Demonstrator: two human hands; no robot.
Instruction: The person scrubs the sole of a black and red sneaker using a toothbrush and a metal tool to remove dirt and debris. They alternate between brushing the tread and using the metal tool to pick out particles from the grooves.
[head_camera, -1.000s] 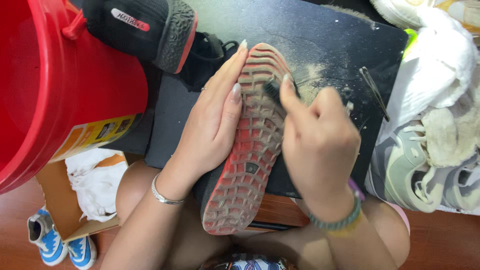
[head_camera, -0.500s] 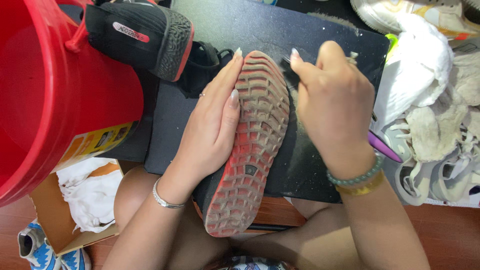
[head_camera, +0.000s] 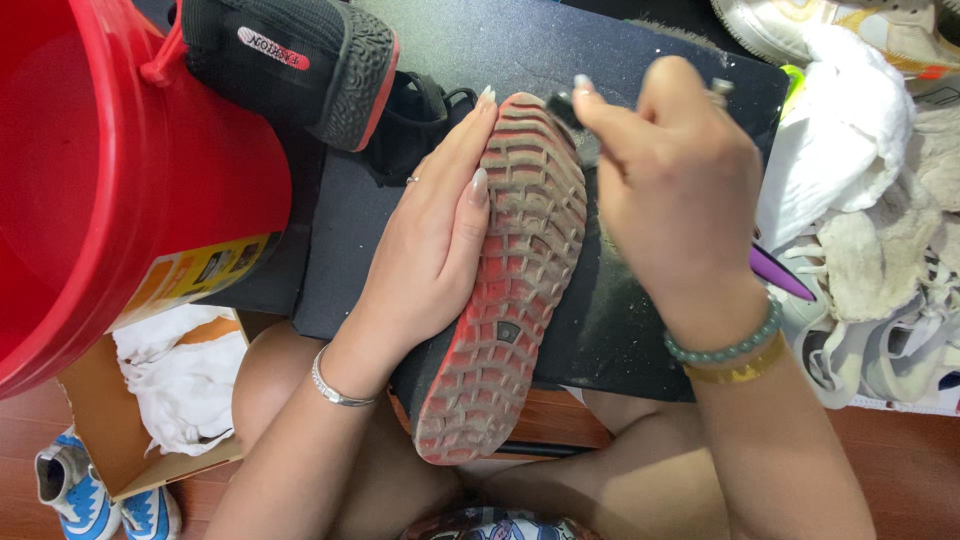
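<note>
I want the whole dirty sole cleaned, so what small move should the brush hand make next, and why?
Probably draw the right hand and its small brush down the sole toward the heel. The brush sits at the toe edge, grey dirt fills the treads along the whole length, and the left hand braces the shoe's side.

Our left hand (head_camera: 432, 240) lies flat with fingers extended; our right hand (head_camera: 675, 180) is curled in a fist, wrist bent.
</note>
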